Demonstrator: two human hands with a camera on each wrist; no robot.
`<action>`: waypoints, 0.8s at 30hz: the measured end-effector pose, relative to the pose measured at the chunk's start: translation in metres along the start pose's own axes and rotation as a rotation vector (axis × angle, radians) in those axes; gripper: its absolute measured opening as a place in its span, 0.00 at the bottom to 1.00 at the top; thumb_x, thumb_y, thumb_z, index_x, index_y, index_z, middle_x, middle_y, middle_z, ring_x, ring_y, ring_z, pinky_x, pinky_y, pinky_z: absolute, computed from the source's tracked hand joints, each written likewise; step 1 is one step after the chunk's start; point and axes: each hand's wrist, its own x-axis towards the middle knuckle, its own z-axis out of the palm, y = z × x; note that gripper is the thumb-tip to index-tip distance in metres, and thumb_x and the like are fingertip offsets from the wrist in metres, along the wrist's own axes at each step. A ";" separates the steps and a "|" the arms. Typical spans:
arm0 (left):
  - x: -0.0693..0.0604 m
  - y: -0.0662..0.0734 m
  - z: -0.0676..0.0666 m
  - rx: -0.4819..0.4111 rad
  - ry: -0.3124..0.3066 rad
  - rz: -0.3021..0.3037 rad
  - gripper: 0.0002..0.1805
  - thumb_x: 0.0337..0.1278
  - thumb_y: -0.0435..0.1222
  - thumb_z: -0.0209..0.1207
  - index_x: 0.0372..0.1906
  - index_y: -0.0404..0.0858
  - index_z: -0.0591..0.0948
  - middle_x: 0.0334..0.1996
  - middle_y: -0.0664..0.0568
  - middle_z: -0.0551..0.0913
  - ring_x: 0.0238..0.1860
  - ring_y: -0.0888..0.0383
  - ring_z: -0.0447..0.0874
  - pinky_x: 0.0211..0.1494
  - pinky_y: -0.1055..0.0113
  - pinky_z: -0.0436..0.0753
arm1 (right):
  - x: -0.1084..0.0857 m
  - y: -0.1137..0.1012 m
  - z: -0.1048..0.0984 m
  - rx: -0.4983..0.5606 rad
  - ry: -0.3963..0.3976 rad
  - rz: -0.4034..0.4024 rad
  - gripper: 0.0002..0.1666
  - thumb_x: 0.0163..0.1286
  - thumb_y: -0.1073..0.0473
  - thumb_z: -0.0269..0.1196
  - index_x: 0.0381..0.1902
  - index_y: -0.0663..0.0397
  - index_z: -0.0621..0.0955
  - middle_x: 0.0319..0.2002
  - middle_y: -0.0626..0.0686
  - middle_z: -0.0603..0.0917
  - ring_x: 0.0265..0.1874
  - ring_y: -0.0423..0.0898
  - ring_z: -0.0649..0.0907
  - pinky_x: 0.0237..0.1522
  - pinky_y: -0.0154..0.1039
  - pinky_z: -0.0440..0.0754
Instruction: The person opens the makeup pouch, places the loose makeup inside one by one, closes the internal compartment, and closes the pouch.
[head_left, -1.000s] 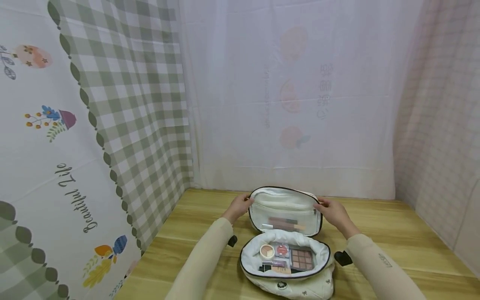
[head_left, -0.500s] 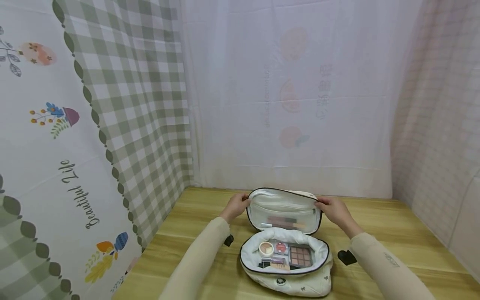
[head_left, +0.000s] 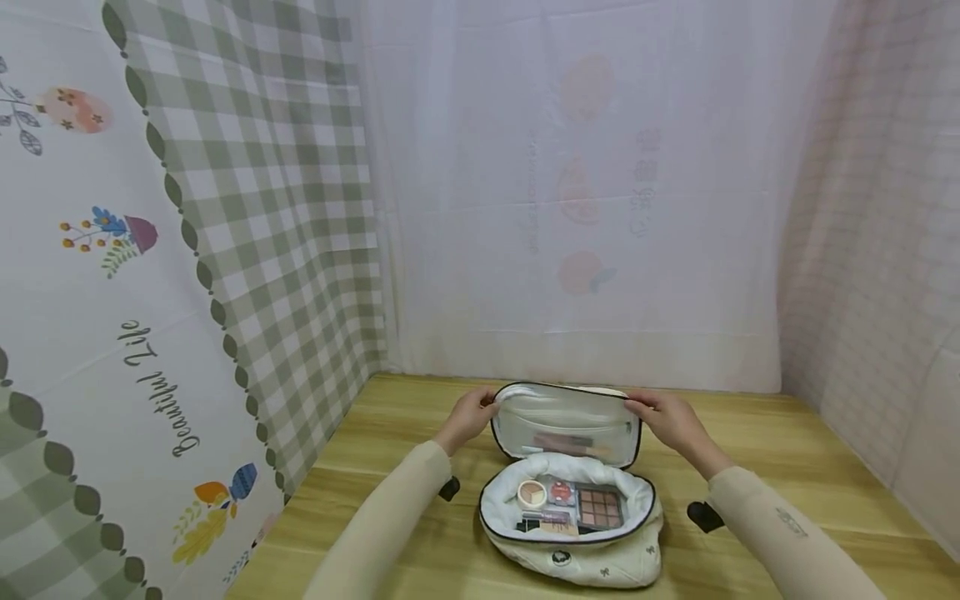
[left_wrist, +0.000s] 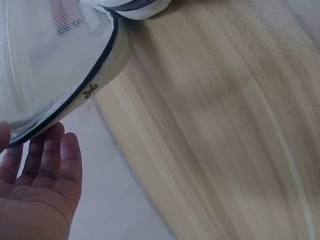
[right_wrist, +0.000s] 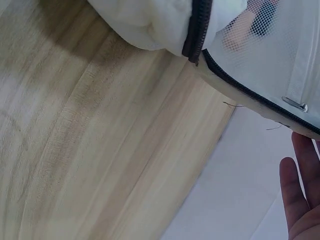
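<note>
My left grip [head_left: 467, 419] and right grip [head_left: 672, 423] each pinch an upper side edge of the lid [head_left: 566, 414], thumbs in front, fingers behind; the paired hold probably evens the support and lets the lid stand up. The bag [head_left: 536, 560] sits open on the surface [head_left: 438, 567] between my arms. The palette [head_left: 600, 507] and compact [head_left: 532, 495] lie face up inside, likely for easy viewing; mesh [right_wrist: 280, 57] likely secures the lid's slim items.

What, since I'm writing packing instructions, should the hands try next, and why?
Perhaps ease the white mesh-pocketed oval lid down over the cream fabric bag: left hand and right hand hold its raised corners, and a square brown palette lies inside.
</note>
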 end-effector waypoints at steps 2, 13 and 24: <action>-0.001 0.000 0.000 0.009 0.001 0.011 0.11 0.71 0.33 0.55 0.51 0.32 0.80 0.43 0.47 0.81 0.48 0.50 0.79 0.50 0.55 0.79 | 0.001 0.000 -0.001 0.004 0.002 0.000 0.24 0.77 0.52 0.57 0.59 0.66 0.80 0.50 0.66 0.84 0.50 0.64 0.82 0.49 0.61 0.78; -0.008 0.018 0.006 0.046 0.160 0.038 0.24 0.64 0.35 0.62 0.62 0.29 0.75 0.54 0.37 0.78 0.53 0.44 0.77 0.54 0.51 0.78 | 0.002 0.002 -0.003 0.014 -0.027 0.035 0.22 0.77 0.54 0.56 0.55 0.67 0.82 0.47 0.65 0.85 0.50 0.64 0.82 0.50 0.61 0.77; -0.014 0.061 0.030 0.050 0.070 0.185 0.20 0.64 0.35 0.63 0.58 0.30 0.78 0.44 0.43 0.81 0.47 0.47 0.81 0.50 0.58 0.80 | 0.003 0.002 0.001 0.029 -0.029 0.074 0.22 0.77 0.54 0.56 0.56 0.67 0.82 0.51 0.67 0.83 0.54 0.66 0.80 0.53 0.61 0.76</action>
